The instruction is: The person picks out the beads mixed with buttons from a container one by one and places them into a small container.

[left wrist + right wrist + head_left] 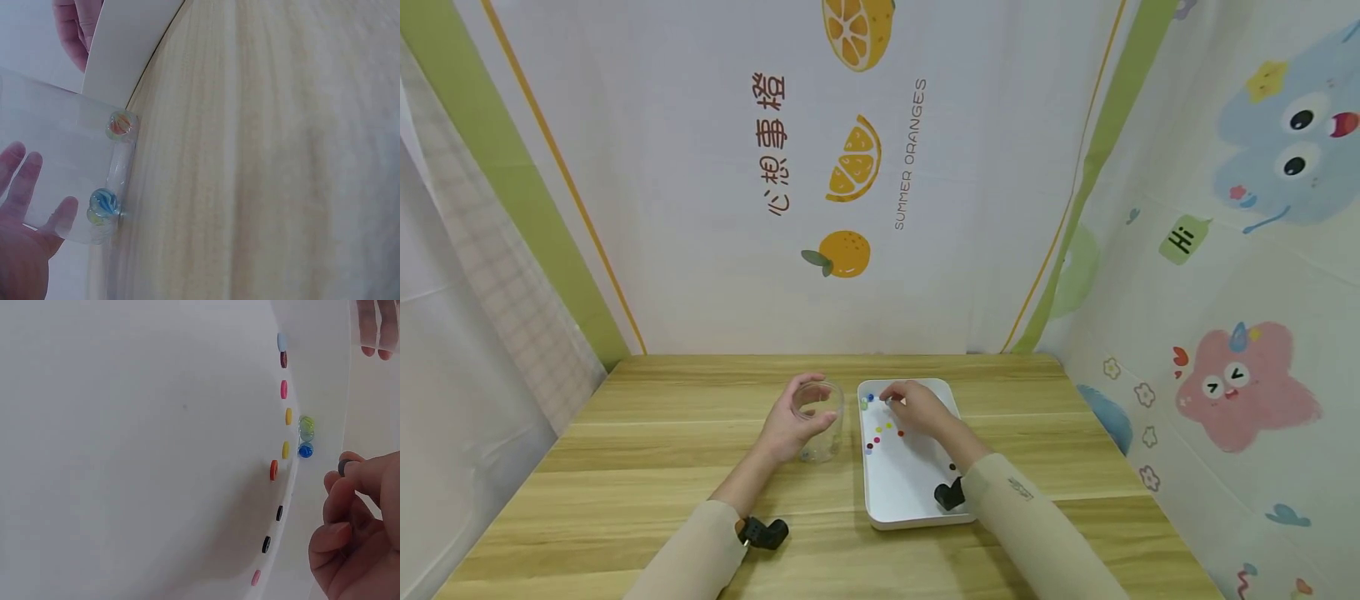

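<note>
A clear plastic cup (pixel 824 446) is held upright in my left hand (pixel 788 427), fingers and thumb curled around its side. Glass marbles lie at the cup's bottom in the left wrist view: one with red-orange swirls (pixel 120 125), a blue-swirled one (pixel 103 202) and a yellowish one (pixel 99 217). Over the far end of the white tray (pixel 902 492), my right hand (pixel 921 408) pinches a small dark round piece (pixel 343 465) between thumb and fingertip. I cannot tell whether it is a marble or a button. A blue marble (pixel 305 450) and yellow-green marbles (pixel 306 427) lie close by in the tray.
Several small buttons lie scattered in the tray, among them a yellow button (pixel 288 416), a red button (pixel 274 470) and a black button (pixel 266 544). The tray stands right of the cup on the wooden table (pixel 700 433). A printed curtain (pixel 700 292) hangs behind the table.
</note>
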Demonstrator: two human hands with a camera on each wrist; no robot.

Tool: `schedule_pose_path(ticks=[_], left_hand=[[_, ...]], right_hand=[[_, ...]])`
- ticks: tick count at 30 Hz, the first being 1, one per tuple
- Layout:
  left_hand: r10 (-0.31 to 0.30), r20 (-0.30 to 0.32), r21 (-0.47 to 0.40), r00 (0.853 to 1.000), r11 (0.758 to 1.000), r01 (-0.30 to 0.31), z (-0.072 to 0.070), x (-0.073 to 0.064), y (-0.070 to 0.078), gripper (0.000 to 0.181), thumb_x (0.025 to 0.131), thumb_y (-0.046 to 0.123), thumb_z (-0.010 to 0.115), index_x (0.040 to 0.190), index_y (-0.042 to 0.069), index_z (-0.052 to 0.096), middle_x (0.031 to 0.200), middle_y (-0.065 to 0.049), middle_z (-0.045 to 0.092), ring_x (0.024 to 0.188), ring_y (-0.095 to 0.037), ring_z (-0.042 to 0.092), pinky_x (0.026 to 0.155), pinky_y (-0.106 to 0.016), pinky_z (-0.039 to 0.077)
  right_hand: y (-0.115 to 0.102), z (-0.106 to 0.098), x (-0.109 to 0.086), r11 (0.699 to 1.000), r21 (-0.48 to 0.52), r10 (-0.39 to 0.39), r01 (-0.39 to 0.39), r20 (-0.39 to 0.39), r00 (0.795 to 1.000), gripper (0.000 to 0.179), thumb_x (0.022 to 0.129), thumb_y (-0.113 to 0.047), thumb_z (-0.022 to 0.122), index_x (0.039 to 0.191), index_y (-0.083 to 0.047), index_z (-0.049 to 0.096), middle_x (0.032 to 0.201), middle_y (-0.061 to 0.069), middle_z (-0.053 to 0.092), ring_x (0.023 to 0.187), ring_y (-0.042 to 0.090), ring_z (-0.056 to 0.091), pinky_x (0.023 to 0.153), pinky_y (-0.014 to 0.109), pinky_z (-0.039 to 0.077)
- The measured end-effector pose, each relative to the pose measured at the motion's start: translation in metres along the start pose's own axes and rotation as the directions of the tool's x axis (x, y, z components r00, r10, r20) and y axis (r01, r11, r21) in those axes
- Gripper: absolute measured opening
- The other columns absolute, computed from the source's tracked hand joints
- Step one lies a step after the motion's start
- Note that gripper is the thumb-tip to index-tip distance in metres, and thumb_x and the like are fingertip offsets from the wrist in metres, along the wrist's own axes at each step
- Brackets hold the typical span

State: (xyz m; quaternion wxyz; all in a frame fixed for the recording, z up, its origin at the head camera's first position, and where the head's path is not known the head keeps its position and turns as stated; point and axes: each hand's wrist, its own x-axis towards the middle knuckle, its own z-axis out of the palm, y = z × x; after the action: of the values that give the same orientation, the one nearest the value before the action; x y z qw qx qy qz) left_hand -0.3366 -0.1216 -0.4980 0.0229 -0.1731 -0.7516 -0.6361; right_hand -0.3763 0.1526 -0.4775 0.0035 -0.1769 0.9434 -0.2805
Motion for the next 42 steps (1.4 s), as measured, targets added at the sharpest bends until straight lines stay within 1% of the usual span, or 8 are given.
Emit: schedule_pose_path(ticks=[7,11,14,17,24,28,38,42], left_hand=[[0.003,0.001,0.012,1.000,1.000,-0.003,-0.001,-0.001,0.000,0.069,0.097,0.011,0.080,0.156,0.008,0.044,0.151,-0.025,0.062,0.146,-0.042,0.055,0.123,-0.067,0.042],[-0.005,0.000,0.008,1.000,1.000,0.005,-0.002,-0.001,-0.001,0.069,0.096,0.010,0.081,0.156,0.010,0.045,0.151,-0.024,0.063,0.146,-0.042,0.055,0.123,-0.066,0.042],[-0.005,-0.002,0.008,1.000,1.000,0.005,-0.001,-0.001,-0.001,0.070,0.095,0.010,0.081,0.156,0.011,0.046,0.151,-0.024,0.063,0.146,-0.042,0.055,0.123,-0.066,0.043],[0.001,0.002,0.014,1.000,1.000,-0.001,-0.001,-0.001,-0.001,0.070,0.096,0.011,0.081,0.156,0.010,0.045,0.151,-0.024,0.063,0.146,-0.042,0.055,0.123,-0.066,0.043],[0.011,0.002,0.009,1.000,1.000,-0.011,-0.001,-0.001,0.000,0.070,0.096,0.011,0.081,0.156,0.009,0.045,0.151,-0.025,0.063,0.145,-0.043,0.056,0.122,-0.068,0.042],[0.008,0.000,0.005,1.000,1.000,-0.008,-0.001,-0.001,-0.001,0.069,0.096,0.011,0.080,0.156,0.010,0.045,0.151,-0.026,0.062,0.145,-0.043,0.055,0.122,-0.068,0.042],[0.008,0.002,0.014,1.000,1.000,-0.008,-0.001,0.000,-0.002,0.069,0.096,0.011,0.081,0.156,0.011,0.045,0.151,-0.025,0.063,0.145,-0.042,0.056,0.122,-0.068,0.043],[0.008,0.002,0.014,1.000,1.000,-0.008,-0.001,0.000,-0.002,0.069,0.096,0.011,0.081,0.155,0.012,0.046,0.151,-0.025,0.062,0.145,-0.042,0.056,0.122,-0.067,0.043]], right_hand=[[-0.002,-0.003,-0.004,0.998,0.059,0.013,-0.013,0.003,1.000,0.025,0.111,-0.010,0.058,0.128,-0.012,0.076,0.129,0.010,0.077,0.121,0.029,0.069,0.111,0.052,0.055],[-0.001,-0.004,-0.006,0.990,0.130,0.054,-0.055,0.015,0.998,0.027,0.113,-0.016,0.057,0.133,-0.015,0.075,0.126,0.008,0.076,0.098,0.023,0.070,0.089,0.041,0.060],[-0.001,-0.006,-0.007,0.968,0.237,0.084,-0.087,0.024,0.996,0.028,0.114,-0.019,0.057,0.137,-0.016,0.073,0.123,0.011,0.074,0.079,0.021,0.065,0.069,0.032,0.053],[0.000,-0.007,-0.008,0.934,0.347,0.082,-0.083,0.018,0.996,0.029,0.114,-0.018,0.057,0.139,-0.012,0.072,0.125,0.017,0.074,0.073,0.022,0.062,0.062,0.027,0.046],[-0.004,-0.012,-0.012,0.807,0.588,0.056,-0.055,0.017,0.998,0.033,0.113,-0.013,0.058,0.143,-0.003,0.067,0.132,0.031,0.065,0.073,0.014,0.054,0.063,0.022,0.045],[-0.007,-0.013,-0.014,0.749,0.660,0.055,-0.058,0.025,0.998,0.033,0.112,-0.009,0.059,0.143,0.000,0.066,0.124,0.024,0.065,0.073,0.013,0.052,0.062,0.021,0.042],[-0.013,-0.013,-0.015,0.717,0.696,0.023,-0.041,0.035,0.999,0.033,0.111,-0.012,0.062,0.143,-0.003,0.068,0.106,0.002,0.062,0.072,0.014,0.049,0.065,0.024,0.043],[-0.017,-0.015,-0.017,0.703,0.710,0.014,-0.042,0.045,0.999,0.037,0.111,-0.013,0.062,0.145,-0.001,0.065,0.113,0.007,0.063,0.073,0.014,0.049,0.067,0.026,0.043]])
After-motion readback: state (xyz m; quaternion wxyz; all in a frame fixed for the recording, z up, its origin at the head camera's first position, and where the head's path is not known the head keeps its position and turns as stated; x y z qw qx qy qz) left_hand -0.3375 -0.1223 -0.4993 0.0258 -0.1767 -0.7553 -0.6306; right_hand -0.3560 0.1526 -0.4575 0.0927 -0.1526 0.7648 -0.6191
